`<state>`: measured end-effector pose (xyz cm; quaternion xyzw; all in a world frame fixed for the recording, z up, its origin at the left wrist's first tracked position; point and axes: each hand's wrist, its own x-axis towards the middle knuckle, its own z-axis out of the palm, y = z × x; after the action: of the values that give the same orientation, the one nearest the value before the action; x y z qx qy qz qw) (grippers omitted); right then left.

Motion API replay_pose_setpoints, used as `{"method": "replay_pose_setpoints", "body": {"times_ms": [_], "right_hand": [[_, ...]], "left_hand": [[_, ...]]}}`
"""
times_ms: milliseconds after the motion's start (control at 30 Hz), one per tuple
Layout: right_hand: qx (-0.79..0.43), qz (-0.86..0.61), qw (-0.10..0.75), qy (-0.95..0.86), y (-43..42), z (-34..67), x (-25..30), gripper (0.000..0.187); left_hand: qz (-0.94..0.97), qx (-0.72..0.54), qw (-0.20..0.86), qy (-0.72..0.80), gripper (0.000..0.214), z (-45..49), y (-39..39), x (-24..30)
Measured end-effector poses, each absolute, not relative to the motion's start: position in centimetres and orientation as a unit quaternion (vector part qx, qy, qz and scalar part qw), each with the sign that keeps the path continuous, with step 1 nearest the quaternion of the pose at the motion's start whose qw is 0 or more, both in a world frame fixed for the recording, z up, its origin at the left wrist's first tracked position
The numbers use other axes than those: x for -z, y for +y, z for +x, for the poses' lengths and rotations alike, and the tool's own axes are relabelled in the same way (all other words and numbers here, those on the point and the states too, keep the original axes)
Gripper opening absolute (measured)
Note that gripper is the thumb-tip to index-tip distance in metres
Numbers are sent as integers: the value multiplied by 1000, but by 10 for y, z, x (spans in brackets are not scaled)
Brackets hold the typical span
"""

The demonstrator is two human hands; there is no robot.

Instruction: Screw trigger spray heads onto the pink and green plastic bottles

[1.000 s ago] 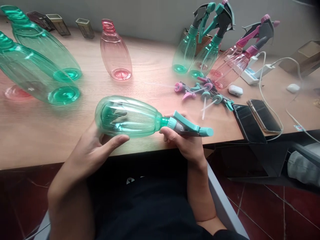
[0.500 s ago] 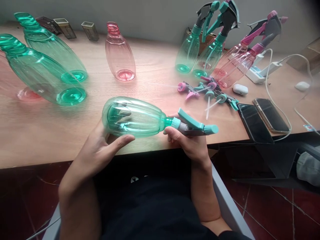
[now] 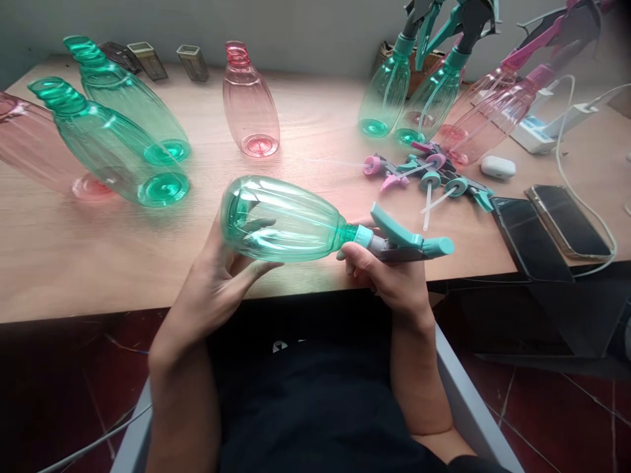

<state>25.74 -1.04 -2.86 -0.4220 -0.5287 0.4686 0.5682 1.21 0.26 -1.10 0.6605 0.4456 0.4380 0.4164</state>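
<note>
We're holding green bottle [image 3: 290, 220] mid-clock, fat end [image 3: 239, 220] pointing nine o'clock, spray head [image 3: 407, 240] pointing three. Left hand [image 3: 217, 276] loosely cupping fat end, half open; right hand [image 3: 392, 279] gripping spray head, fingers curled. We're guessing: light, slippery, squashy sides; best holding at stiff collar [image 3: 363, 236].

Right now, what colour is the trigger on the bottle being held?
The trigger is pale teal; the head view shows it best.

Just one head cam, looking forward and down past the dark shirt [image 3: 305, 407] at the desk [image 3: 123, 263], pretty close in.
</note>
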Motion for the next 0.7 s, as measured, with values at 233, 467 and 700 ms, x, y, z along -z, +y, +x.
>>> {"method": "replay_pose_setpoints", "body": {"times_ms": [233, 467, 700], "right_hand": [[-441, -451, 549, -549, -12, 257, 24, 26], [-437, -460, 557, -535, -15, 257, 24, 27], [-439, -466, 564, -521, -15, 258, 28, 23]], "left_hand": [[669, -406, 419, 460, 77, 9, 2, 9], [667, -429, 431, 431, 48, 7, 2, 9], [700, -399, 396, 441, 82, 7, 2, 9]]}}
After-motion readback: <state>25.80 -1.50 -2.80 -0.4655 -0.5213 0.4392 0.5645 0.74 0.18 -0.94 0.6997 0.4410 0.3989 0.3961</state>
